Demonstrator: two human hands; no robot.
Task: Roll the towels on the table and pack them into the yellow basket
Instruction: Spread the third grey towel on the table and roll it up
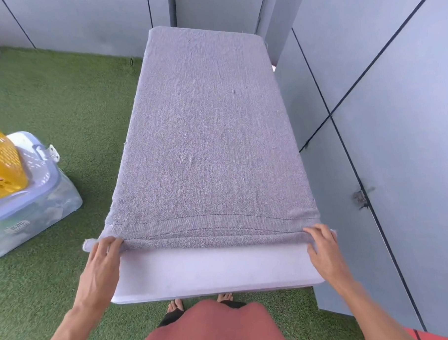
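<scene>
A large grey towel (206, 134) lies spread flat along the white table (212, 273), covering all but a bare strip at the near end. Its near hem is turned over into a low first fold. My left hand (103, 260) grips the near left corner of that fold, fingers curled over the edge. My right hand (323, 245) grips the near right corner the same way. The yellow basket (2, 164) stands at the far left edge of the view, partly cut off, sitting on a box.
A clear plastic storage box with a pale blue lid (36, 198) stands on the green artificial turf (68, 104) left of the table, under the basket. Grey panel walls (395, 111) run close along the table's right side and behind it.
</scene>
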